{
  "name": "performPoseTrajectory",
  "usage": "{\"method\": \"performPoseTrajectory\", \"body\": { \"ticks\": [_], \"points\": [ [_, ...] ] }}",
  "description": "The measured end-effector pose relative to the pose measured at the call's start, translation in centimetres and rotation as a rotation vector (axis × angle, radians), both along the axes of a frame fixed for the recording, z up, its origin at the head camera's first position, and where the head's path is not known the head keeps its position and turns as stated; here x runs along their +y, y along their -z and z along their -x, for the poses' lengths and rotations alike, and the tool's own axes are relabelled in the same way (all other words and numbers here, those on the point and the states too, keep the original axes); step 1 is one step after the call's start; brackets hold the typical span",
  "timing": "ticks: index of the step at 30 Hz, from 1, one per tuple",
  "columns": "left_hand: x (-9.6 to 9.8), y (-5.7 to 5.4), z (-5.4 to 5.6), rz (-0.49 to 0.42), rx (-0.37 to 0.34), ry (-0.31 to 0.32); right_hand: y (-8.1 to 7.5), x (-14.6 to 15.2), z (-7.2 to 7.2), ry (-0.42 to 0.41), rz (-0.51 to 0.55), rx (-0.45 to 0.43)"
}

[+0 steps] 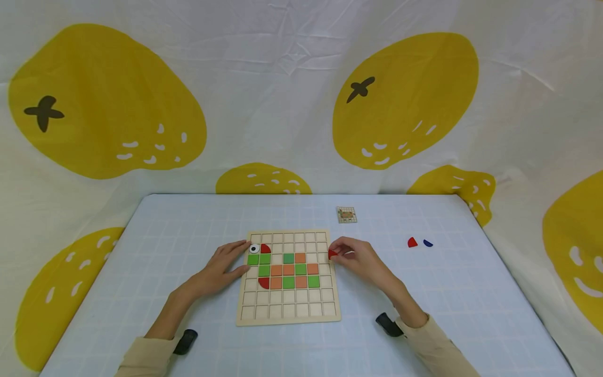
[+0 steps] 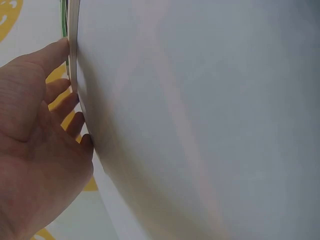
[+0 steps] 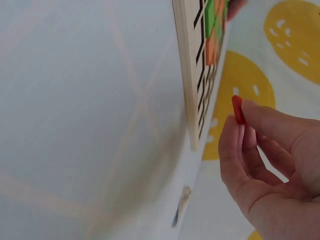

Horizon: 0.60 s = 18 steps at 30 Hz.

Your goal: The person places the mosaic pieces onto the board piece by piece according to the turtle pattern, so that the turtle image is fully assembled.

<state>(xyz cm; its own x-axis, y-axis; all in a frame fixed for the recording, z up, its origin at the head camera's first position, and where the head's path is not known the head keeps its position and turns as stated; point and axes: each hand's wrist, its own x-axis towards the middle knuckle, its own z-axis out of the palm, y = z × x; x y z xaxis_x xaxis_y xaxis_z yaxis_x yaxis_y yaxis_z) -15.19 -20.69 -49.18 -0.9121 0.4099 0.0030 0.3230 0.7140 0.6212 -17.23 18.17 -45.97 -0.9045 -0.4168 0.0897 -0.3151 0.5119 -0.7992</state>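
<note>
A wooden grid board [image 1: 289,311] lies on the table with green, orange and red tiles and a round eye tile [image 1: 254,248] set in its squares. My left hand [image 1: 214,272] rests at the board's left edge, its fingers and thumb extended against the rim. In the left wrist view the fingertips [image 2: 72,100] meet the side of the board [image 2: 73,50]. Between thumb and fingers, my right hand [image 1: 360,262] pinches a small red piece [image 1: 332,254] over the board's right edge. The right wrist view shows that red piece [image 3: 238,110] held clear of the board [image 3: 187,80].
Toward the back right lie a red quarter-round piece [image 1: 412,242] and a blue half-round piece [image 1: 427,243]. A small pattern card [image 1: 346,214] sits behind the board. A patterned cloth [image 1: 292,104] hangs along the table's back edge.
</note>
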Motion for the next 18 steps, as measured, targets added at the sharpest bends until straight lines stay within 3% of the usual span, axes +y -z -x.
{"method": "performPoseTrajectory", "body": {
  "ticks": [18],
  "points": [
    [-0.1,-0.1,0.0,0.004,-0.012,-0.002,-0.1,-4.6,3.0,-0.083,0.043,0.020]
  ]
}}
